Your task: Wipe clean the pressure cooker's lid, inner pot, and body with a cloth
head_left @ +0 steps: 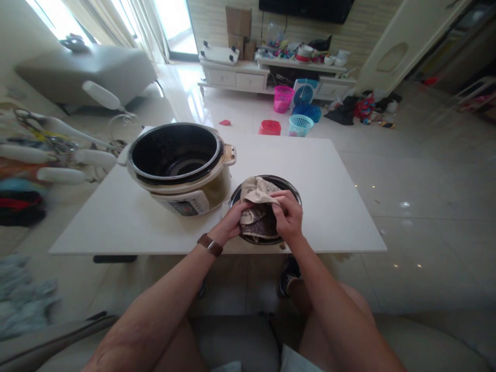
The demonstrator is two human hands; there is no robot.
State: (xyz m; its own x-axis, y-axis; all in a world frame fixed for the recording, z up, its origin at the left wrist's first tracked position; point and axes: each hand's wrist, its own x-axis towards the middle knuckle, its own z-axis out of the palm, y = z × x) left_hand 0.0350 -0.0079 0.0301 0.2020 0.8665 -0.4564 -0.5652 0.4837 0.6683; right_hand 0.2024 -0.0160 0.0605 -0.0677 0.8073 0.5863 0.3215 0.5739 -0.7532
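Both my hands grip a beige and brown cloth [258,188] above a round, dark lid with a shiny rim [292,185]. My left hand [234,217], with a brown watch strap at the wrist, is closed on the cloth's left side. On the other side, the fingers of my right hand [289,214] pinch its upper edge. The cloth hides most of the lid, which lies near the table's front edge. To the left stands an electric pressure cooker [186,191], uncovered, its black inner pot [174,150] showing.
The cooker and lid rest on a white table [321,206]. Beyond it on the tiled floor are a pink basket [283,99], a light blue basket [300,124] and a red stool-like item [270,127]. A cluttered white cabinet [236,77] lines the wall. White-bladed fan-like parts [101,95] appear at left.
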